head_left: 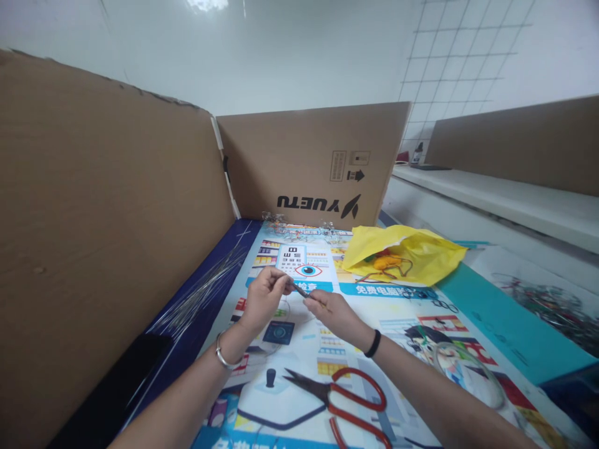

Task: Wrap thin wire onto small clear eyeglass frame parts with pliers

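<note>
Left hand (266,294) & right hand (333,310) pinched on opposite ends of thin dark metal rod (301,290), mid-scene above printed poster-covered table (486,299). Red-handled scissors (346,399) near, bundle of silver wires (201,293) left. Best kept steady w/ fingertips close, rod level.

red scissors (349,402), yellow bag (407,252), wire bundle (201,293), cardboard walls (103,218)
</note>
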